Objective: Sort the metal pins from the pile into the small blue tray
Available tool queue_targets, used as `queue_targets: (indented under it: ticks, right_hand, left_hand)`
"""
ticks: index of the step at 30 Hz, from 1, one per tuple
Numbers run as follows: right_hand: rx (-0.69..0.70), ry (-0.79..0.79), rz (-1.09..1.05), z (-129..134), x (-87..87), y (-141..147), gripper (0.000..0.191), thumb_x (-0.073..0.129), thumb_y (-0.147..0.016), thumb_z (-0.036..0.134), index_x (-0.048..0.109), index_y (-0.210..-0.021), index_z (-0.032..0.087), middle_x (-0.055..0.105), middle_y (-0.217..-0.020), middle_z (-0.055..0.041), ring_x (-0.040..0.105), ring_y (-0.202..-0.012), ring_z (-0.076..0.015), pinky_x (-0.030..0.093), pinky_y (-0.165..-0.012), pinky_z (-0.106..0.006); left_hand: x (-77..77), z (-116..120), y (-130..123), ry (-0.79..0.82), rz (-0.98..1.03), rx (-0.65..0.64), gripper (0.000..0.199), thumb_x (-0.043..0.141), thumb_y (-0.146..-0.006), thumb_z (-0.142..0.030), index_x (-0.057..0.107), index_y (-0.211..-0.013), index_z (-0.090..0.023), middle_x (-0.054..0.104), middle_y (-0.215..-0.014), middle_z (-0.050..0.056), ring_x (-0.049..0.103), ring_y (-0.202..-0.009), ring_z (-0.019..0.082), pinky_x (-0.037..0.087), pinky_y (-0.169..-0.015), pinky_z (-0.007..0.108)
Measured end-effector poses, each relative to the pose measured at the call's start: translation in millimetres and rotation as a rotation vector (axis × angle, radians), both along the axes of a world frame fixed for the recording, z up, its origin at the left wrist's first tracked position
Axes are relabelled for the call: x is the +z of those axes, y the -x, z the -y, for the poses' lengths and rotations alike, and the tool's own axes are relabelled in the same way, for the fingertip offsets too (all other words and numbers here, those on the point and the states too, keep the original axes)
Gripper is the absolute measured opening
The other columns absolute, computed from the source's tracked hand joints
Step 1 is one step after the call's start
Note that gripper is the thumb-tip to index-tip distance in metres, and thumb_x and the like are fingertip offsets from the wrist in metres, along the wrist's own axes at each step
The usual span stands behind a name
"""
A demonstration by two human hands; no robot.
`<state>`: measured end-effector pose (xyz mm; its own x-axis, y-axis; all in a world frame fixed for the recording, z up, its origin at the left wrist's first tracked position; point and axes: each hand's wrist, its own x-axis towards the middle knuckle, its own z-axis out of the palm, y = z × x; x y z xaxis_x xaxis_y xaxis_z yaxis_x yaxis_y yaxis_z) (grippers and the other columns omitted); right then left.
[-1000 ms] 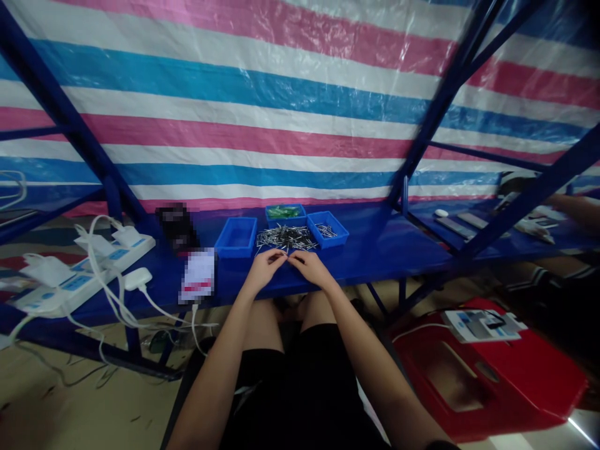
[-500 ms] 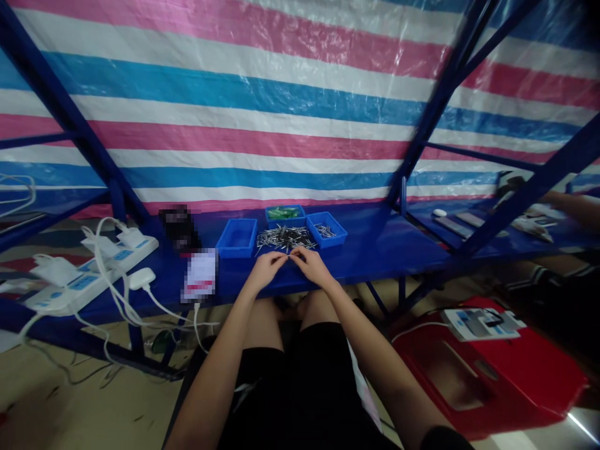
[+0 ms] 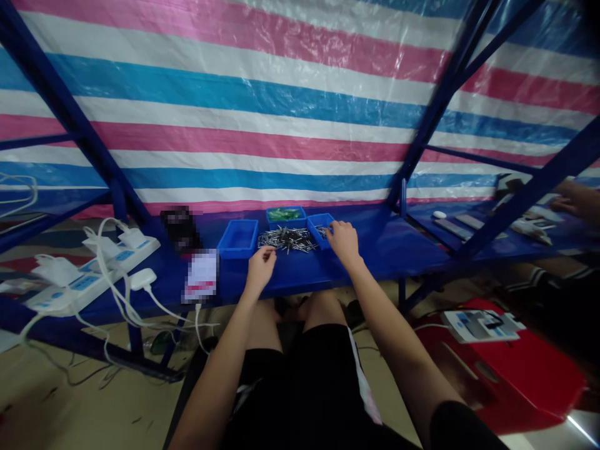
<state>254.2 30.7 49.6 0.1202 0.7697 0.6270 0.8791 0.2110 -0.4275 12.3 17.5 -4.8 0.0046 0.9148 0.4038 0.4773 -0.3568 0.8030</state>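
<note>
On the blue table lies a pile of thin metal pins [image 3: 287, 238], silver and dark. My left hand [image 3: 260, 269] is at the pile's near left side, its fingers curled together; whatever they hold is too small to make out. My right hand [image 3: 344, 241] reaches over the near right side of the right blue bin [image 3: 316, 220], which has similar pins in it. Its fingertips point down into that bin and are partly hidden, so its grip does not show. A left blue bin [image 3: 238, 239] has a bare floor. Behind the pile, another blue bin [image 3: 286, 223] holds green pieces.
At the left are a power strip [image 3: 94, 275] with white plugs and cables, a blurred phone-like item [image 3: 201, 275] on a cable, and a dark blurred object [image 3: 180, 230]. Blue metal posts [image 3: 422, 125] frame the table. A red stool [image 3: 510, 375] stands right; another person's hand [image 3: 579, 200] is beyond.
My hands were together in front of the pile and have moved apart. The right has gone right to the right bin; the left has shifted slightly left.
</note>
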Motion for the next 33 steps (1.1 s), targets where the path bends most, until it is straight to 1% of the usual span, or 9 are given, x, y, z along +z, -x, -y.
queue_targets:
  ticks: [3, 7, 11, 14, 19, 24, 29, 31, 33]
  right_hand:
    - [0.103, 0.037, -0.016, 7, -16.3, 19, 0.014, 0.046, -0.085, 0.027, 0.057, -0.088, 0.018, 0.056, -0.089, -0.0127, 0.047, -0.094, -0.0246, 0.036, -0.081, -0.035]
    - [0.256, 0.214, -0.004, 18, -45.1, 52, 0.013, 0.048, -0.084, 0.026, 0.059, -0.089, 0.02, 0.061, -0.085, -0.0079, 0.054, -0.082, -0.02, 0.039, -0.072, -0.029]
    - [0.322, 0.29, -0.05, 17, -56.0, 58, 0.012, 0.05, -0.082, 0.026, 0.061, -0.087, 0.022, 0.064, -0.085, -0.0044, 0.057, -0.075, -0.0168, 0.039, -0.067, -0.026]
    - [0.354, 0.274, -0.068, 15, -55.7, 54, 0.012, 0.051, -0.082, 0.025, 0.061, -0.084, 0.022, 0.065, -0.084, -0.0033, 0.057, -0.072, -0.0153, 0.039, -0.066, -0.025]
    - [0.367, 0.264, -0.074, 15, -56.6, 52, 0.013, 0.05, -0.082, 0.026, 0.062, -0.08, 0.022, 0.065, -0.083, -0.003, 0.058, -0.073, -0.0156, 0.039, -0.066, -0.025]
    - [0.412, 0.24, -0.157, 20, -56.3, 51, 0.016, 0.049, -0.083, 0.029, 0.06, -0.093, 0.023, 0.066, -0.082, -0.0018, 0.058, -0.074, -0.0153, 0.041, -0.068, -0.025]
    - [0.465, 0.226, -0.24, 22, -53.8, 51, 0.027, 0.049, -0.084, 0.033, 0.055, -0.107, 0.022, 0.065, -0.083, -0.0016, 0.059, -0.075, -0.0149, 0.043, -0.072, -0.026]
    - [0.507, 0.249, -0.209, 23, -53.4, 51, 0.022, 0.049, -0.085, 0.032, 0.058, -0.101, 0.021, 0.066, -0.085, -0.0023, 0.06, -0.077, -0.015, 0.043, -0.073, -0.026]
    - [0.54, 0.266, -0.165, 22, -53.4, 51, 0.018, 0.048, -0.085, 0.03, 0.061, -0.094, 0.021, 0.066, -0.086, -0.0025, 0.06, -0.078, -0.0149, 0.042, -0.074, -0.025]
  left_hand:
    - [-0.9, 4, -5, -0.053, -0.251, 0.142, 0.022, 0.045, -0.079, -0.025, 0.061, -0.091, -0.016, 0.063, -0.085, 0.01, 0.059, -0.08, 0.021, 0.045, -0.075, 0.032]
    - [5.4, 4, -11, -0.008, -0.56, 0.269, 0.023, 0.044, -0.08, -0.025, 0.062, -0.09, -0.013, 0.062, -0.088, 0.016, 0.06, -0.082, 0.026, 0.045, -0.073, 0.034]
    - [13.3, -7, -13, 0.1, -0.719, 0.24, 0.023, 0.047, -0.08, -0.028, 0.063, -0.085, -0.013, 0.064, -0.082, 0.017, 0.062, -0.075, 0.027, 0.046, -0.067, 0.034]
    - [15.4, -17, -17, 0.082, -0.76, 0.214, 0.024, 0.046, -0.082, -0.029, 0.064, -0.087, -0.013, 0.064, -0.083, 0.017, 0.063, -0.077, 0.028, 0.046, -0.068, 0.035]
    - [19.8, -16, -18, 0.071, -0.736, 0.201, 0.023, 0.043, -0.083, -0.024, 0.063, -0.091, -0.015, 0.065, -0.084, 0.016, 0.063, -0.078, 0.028, 0.045, -0.069, 0.035]
    - [22.1, 2, -7, 0.045, -0.526, 0.216, 0.023, 0.043, -0.083, -0.033, 0.061, -0.087, -0.02, 0.066, -0.082, 0.01, 0.062, -0.073, 0.025, 0.042, -0.064, 0.031]
    - [6.5, 8, -8, 0.006, -0.328, -0.148, 0.021, 0.045, -0.083, -0.034, 0.061, -0.084, -0.021, 0.066, -0.076, 0.005, 0.06, -0.067, 0.018, 0.042, -0.063, 0.026]
    - [1.3, 7, -8, 0.008, -0.263, -0.225, 0.021, 0.046, -0.082, -0.035, 0.062, -0.084, -0.02, 0.066, -0.076, 0.004, 0.06, -0.067, 0.017, 0.042, -0.064, 0.025]
    - [-0.8, 5, -7, 0.03, -0.209, -0.242, 0.022, 0.047, -0.082, -0.036, 0.062, -0.085, -0.02, 0.066, -0.077, 0.004, 0.06, -0.069, 0.017, 0.044, -0.066, 0.025]
